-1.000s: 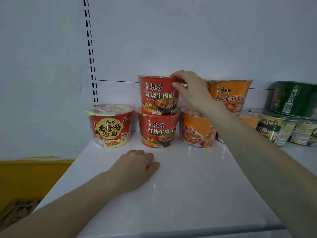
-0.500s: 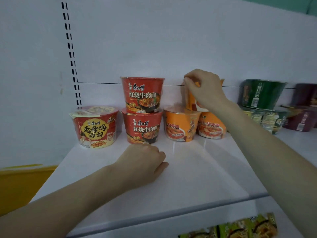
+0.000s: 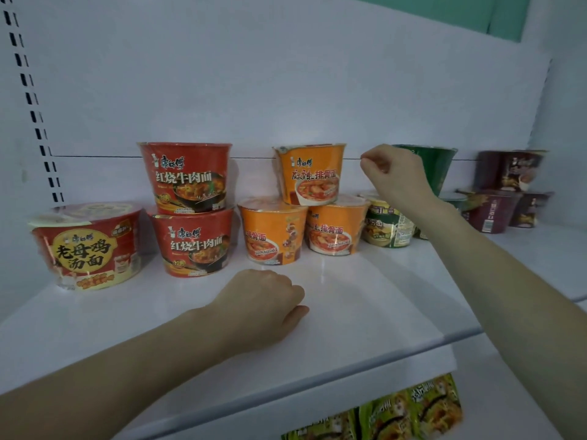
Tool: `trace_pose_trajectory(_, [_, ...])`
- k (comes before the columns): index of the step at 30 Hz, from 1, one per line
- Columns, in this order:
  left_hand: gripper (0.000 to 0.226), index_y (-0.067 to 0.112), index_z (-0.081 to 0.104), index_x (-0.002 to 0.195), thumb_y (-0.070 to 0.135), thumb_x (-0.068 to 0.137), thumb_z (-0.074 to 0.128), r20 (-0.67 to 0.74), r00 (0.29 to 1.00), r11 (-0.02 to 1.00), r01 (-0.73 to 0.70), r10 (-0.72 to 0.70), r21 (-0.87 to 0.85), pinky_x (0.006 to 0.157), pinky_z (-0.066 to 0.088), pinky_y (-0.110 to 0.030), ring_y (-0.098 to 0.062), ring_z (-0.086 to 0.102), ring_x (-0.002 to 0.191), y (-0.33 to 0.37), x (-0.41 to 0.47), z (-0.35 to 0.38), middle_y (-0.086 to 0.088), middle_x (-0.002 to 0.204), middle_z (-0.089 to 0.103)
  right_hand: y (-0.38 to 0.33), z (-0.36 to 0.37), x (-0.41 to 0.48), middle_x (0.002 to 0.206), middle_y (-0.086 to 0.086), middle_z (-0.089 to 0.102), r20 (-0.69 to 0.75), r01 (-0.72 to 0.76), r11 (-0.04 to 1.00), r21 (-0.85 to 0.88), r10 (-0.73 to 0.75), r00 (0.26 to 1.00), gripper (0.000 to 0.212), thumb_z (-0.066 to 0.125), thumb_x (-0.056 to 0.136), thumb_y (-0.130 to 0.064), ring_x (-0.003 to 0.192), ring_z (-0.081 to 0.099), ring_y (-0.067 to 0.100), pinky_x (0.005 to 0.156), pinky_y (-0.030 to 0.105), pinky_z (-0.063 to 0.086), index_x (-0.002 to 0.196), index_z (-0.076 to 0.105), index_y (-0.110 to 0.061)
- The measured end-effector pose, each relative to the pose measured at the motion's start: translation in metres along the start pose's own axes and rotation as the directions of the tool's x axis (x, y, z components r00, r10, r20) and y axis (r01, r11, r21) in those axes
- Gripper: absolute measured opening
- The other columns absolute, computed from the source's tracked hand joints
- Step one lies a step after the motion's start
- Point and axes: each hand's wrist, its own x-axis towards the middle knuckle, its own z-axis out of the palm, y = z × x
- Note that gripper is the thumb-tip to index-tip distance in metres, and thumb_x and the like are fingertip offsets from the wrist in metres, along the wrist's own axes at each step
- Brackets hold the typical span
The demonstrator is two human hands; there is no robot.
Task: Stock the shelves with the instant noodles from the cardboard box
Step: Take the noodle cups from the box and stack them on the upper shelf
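On shelf [image 3: 349, 312]: three red bowls [image 3: 190, 177], three orange bowls [image 3: 273, 231].

- The right hand [image 3: 397, 179] has let go of the top orange cup [image 3: 313, 176] and moved right, in front of the green cup [image 3: 440, 166], fingers curled.
- The left hand [image 3: 263, 303], flat before, is now curled on the shelf [image 3: 365, 315].

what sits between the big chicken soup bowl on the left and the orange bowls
A stack of two red beef bowls, seen in the head view.
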Motion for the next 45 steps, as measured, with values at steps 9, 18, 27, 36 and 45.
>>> trace_pose_trajectory(9, [0.037, 0.015, 0.063, 0.08, 0.034, 0.091, 0.033, -0.235, 0.948, 0.971, 0.232, -0.213, 0.059, 0.048, 0.044, -0.026, -0.021, 0.063, 0.065, -0.006, 0.042, -0.002, 0.0, 0.073, 0.064, 0.03, 0.019, 0.063, 0.145, 0.003, 0.037, 0.237, 0.097, 0.983, 0.158, -0.133, 0.962, 0.054, 0.054, 0.091, -0.036, 0.129, 0.04, 0.021, 0.101, 0.032, 0.035, 0.139, 0.035, -0.019])
trace_pose_trajectory(18, [0.046, 0.005, 0.035, 0.139, 0.015, 0.095, 0.046, -0.171, 0.801, 0.817, 0.573, -0.574, -0.057, 0.103, 0.036, -0.037, -0.03, 0.041, 0.128, -0.049, 0.07, -0.013, -0.014, 0.144, 0.038, 0.04, 0.046, 0.082, 0.132, 0.003, 0.05, 0.358, 0.074, 0.951, 0.299, -0.184, 0.916, 0.059, 0.068, 0.079, -0.037, 0.103, 0.045, 0.009, 0.076, 0.014, 0.036, 0.13, 0.048, -0.016])
trace_pose_trajectory(27, [0.03, 0.015, 0.053, 0.125, 0.019, 0.098, 0.041, -0.134, 0.847, 0.858, 0.511, -0.514, -0.059, 0.087, 0.048, -0.038, -0.028, 0.055, 0.106, -0.062, 0.084, -0.012, -0.01, 0.117, 0.058, 0.05, 0.032, 0.077, 0.131, 0.004, 0.052, 0.205, 0.11, 0.951, 0.288, -0.174, 0.963, 0.056, 0.069, 0.078, -0.037, 0.109, 0.049, 0.012, 0.088, 0.025, 0.04, 0.126, 0.052, -0.015])
trace_pose_trajectory(36, [0.029, 0.002, 0.061, 0.111, 0.021, 0.096, 0.045, -0.266, 0.851, 0.892, 0.441, -0.452, -0.104, 0.077, 0.047, -0.044, -0.032, 0.052, 0.095, -0.054, 0.088, -0.01, -0.017, 0.101, 0.056, 0.046, 0.03, 0.075, 0.13, 0.007, 0.05, 0.159, 0.093, 0.956, 0.278, -0.141, 0.977, 0.054, 0.069, 0.079, -0.036, 0.114, 0.05, 0.019, 0.088, 0.025, 0.039, 0.126, 0.053, -0.014])
trace_pose_trajectory(45, [0.03, 0.008, 0.065, 0.108, 0.027, 0.094, 0.047, -0.29, 0.821, 0.871, 0.462, -0.491, -0.169, 0.068, 0.047, -0.036, -0.024, 0.049, 0.089, -0.05, 0.109, -0.006, -0.012, 0.095, 0.052, 0.039, 0.029, 0.077, 0.133, 0.006, 0.05, 0.136, 0.095, 0.959, 0.268, -0.136, 0.981, 0.055, 0.067, 0.08, -0.037, 0.116, 0.05, 0.02, 0.085, 0.022, 0.038, 0.127, 0.051, -0.014])
